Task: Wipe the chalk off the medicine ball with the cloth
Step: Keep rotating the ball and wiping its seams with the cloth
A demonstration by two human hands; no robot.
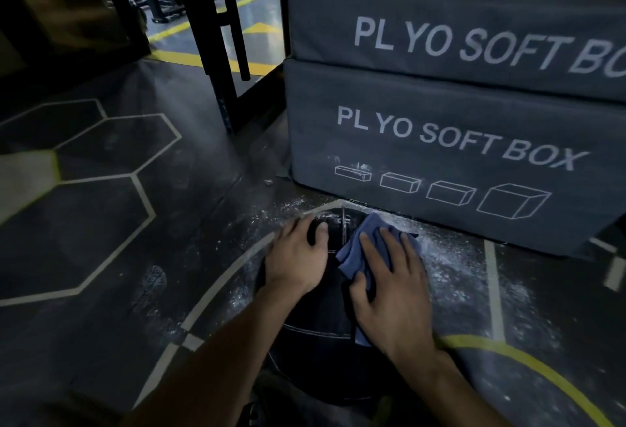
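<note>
A dark medicine ball [333, 294] with pale stitched seams is seen on the floor [111, 223], low in the middle of the head view, just in front of the lower of two stacked grey boxes [457, 142] on which "PLYO SOFT BOX" is printed.

The left hand [298, 257] is laid on the upper left part of the ball. Its grip is open: the fingers are spread and only lightly bent over the curve of the ball, and nothing is held between them. The fingertips [321, 233] are placed near the top seam.

The right hand [393, 287] is laid flat on a blue cloth [355, 254], which is pressed against the upper right part of the ball. The fingers are kept nearly straight and a little apart, so this grip is also open; the cloth is pushed down by the palm and fingers and is not pinched. Folds of the cloth are visible beyond the thumb, and a small corner is seen under the wrist.

White chalk dust [450, 264] is scattered on the floor around the ball, mostly to the right and behind it, and some white marks are seen on the top of the ball. Pale hexagon lines and a yellow curved line are painted on the floor.
</note>
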